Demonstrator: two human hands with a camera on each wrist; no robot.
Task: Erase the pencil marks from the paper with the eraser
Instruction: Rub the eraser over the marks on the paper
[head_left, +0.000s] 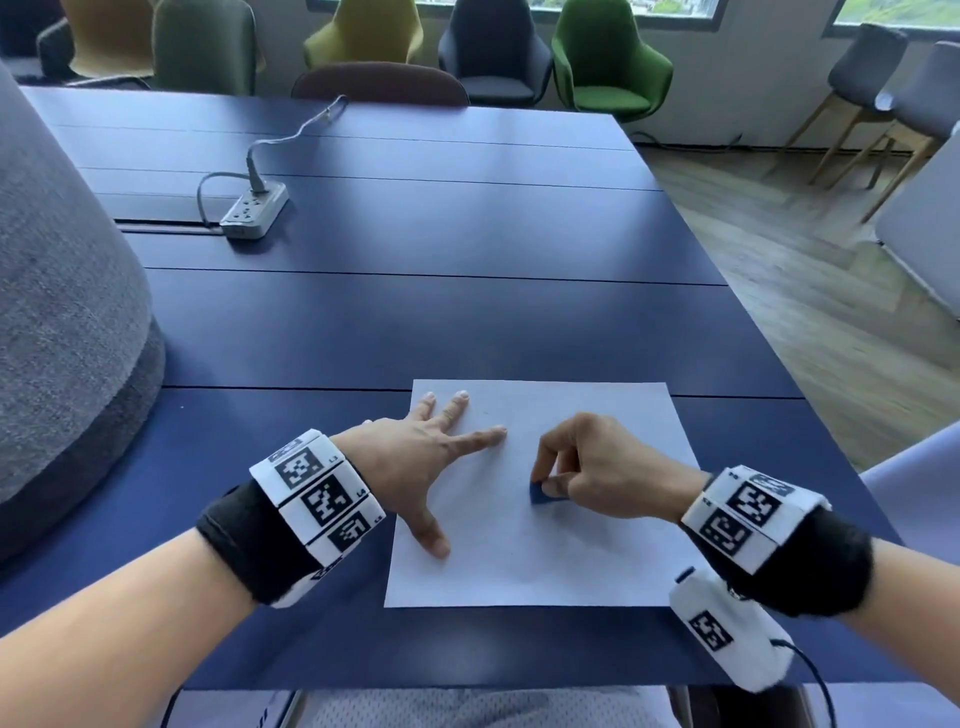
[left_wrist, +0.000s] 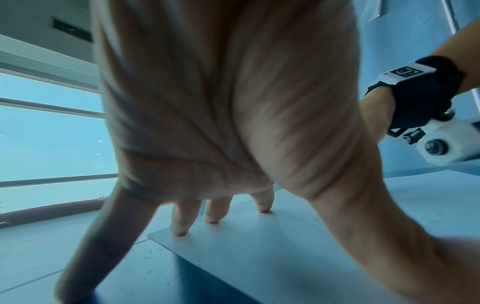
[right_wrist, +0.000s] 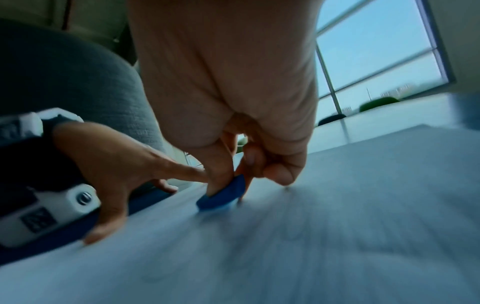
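A white sheet of paper (head_left: 571, 551) lies on the dark blue table (head_left: 415, 312) near its front edge. My left hand (head_left: 431, 457) lies spread with straight fingers on the paper's left part, pressing it down; its fingertips (left_wrist: 179, 232) touch the sheet (left_wrist: 246, 257). My right hand (head_left: 587, 467) pinches a small blue eraser (head_left: 545, 494) between thumb and fingers and holds it down on the middle of the paper. In the right wrist view the eraser (right_wrist: 223, 197) touches the sheet (right_wrist: 311, 246), which is blurred. Pencil marks are too faint to make out.
A white power strip (head_left: 254, 210) with a grey cable lies at the table's far left. A large grey upholstered form (head_left: 67, 322) stands at the left edge. Several chairs (head_left: 608, 57) line the far side. The table's right edge (head_left: 779, 374) drops to a wooden floor.
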